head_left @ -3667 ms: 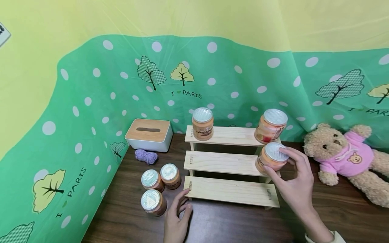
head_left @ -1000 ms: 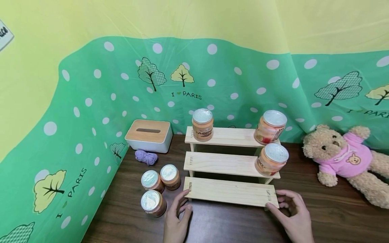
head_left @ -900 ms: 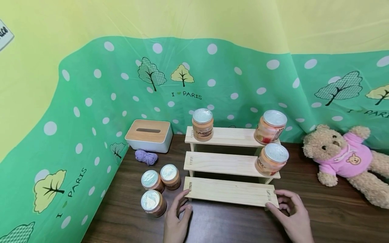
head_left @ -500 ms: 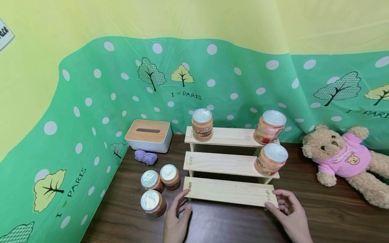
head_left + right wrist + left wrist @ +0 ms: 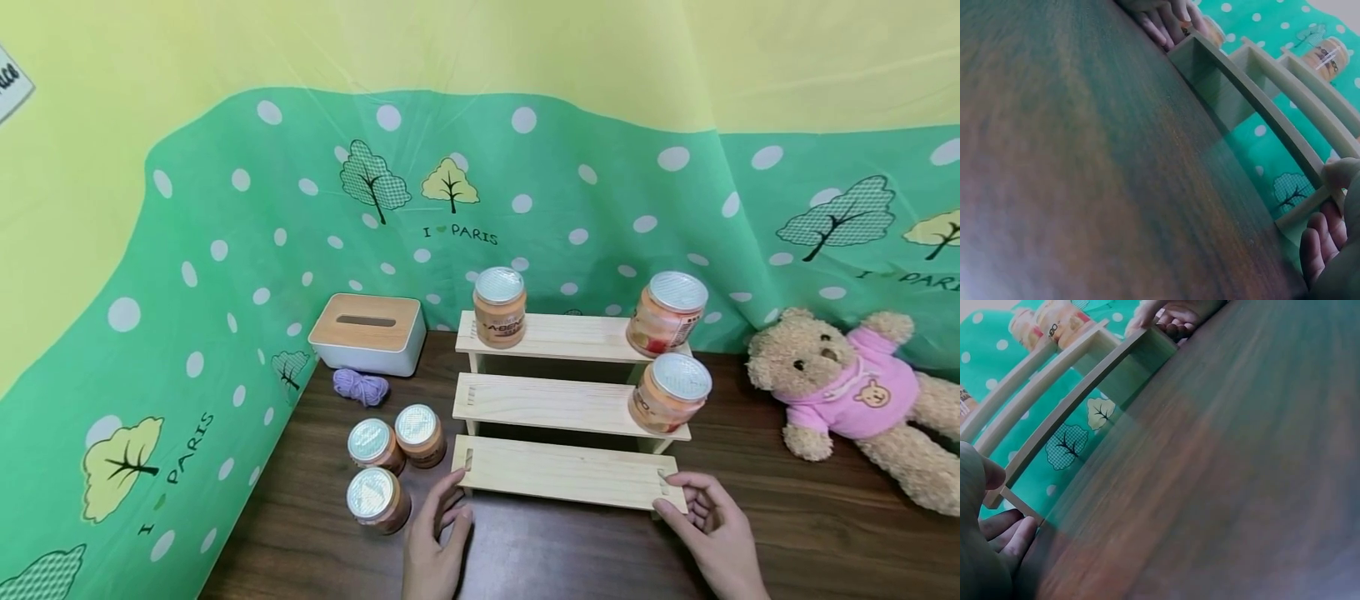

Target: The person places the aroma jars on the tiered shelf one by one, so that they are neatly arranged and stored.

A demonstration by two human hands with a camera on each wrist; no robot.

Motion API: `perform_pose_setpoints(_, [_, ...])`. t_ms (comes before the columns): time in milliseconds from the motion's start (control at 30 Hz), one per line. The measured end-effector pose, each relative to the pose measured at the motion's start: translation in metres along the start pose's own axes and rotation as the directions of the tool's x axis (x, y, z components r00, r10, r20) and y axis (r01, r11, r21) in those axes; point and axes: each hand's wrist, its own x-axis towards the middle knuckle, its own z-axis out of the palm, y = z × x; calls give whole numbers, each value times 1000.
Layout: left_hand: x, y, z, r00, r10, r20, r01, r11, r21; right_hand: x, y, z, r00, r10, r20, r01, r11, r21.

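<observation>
A three-step wooden display rack (image 5: 562, 472) stands on the dark table. My left hand (image 5: 437, 537) holds the left end of its lowest board, one fingertip on the corner and other fingers curled beside the leg. At the opposite end my right hand (image 5: 712, 529) grips the board corner, its thumb at the front edge and index finger on top. One lidded jar (image 5: 501, 308) sits at the top step's left, another jar (image 5: 667, 314) at its right. A third jar (image 5: 670, 393) occupies the middle step's right end. The lowest board (image 5: 1266, 112) bears no jar.
Several jars (image 5: 378, 502) cluster on the table left of the rack. Behind them lie a purple yarn skein (image 5: 362, 387) and a wooden-lidded tissue box (image 5: 367, 333). A teddy bear (image 5: 847, 383) in pink lies at the right. A green printed cloth (image 5: 300, 208) hangs behind.
Earlier my right hand held the jar on the middle step's right end; it let go and moved down to the lowest board, then shifted slightly left. My left hand stayed put.
</observation>
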Motion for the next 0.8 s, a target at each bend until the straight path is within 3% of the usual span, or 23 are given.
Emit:
perform_pose_setpoints(200, [-8,6,2,1000,13,-9,-13,999,-30,-1,-1,-1,1000,-5,3,5,1000,6])
perform_pose_setpoints(333, [-14,7,3,995,96,-28,-94,993,65,-1,0,0,1000,-10,4,10,1000,9])
perform_pose_setpoints(433, [-19,5,3,980,197,-28,-186,956,226,0,0,1,1000,-12,5,12,1000,23])
perform_pose_setpoints(533, [-24,3,3,955,295,-17,-268,890,369,0,0,1,1000,-11,7,11,1000,26])
perform_pose_setpoints(633, [-28,5,4,940,340,-9,-299,838,457,0,0,1,1000,-3,5,3,1000,15])
perform_pose_setpoints(733, [-32,11,4,944,330,-29,-271,819,505,-1,0,1,1000,4,4,-4,1000,2])
perform_pose_setpoints(800, [-34,17,3,950,305,-61,-234,829,508,-1,0,1,1000,5,5,-5,1000,-1])
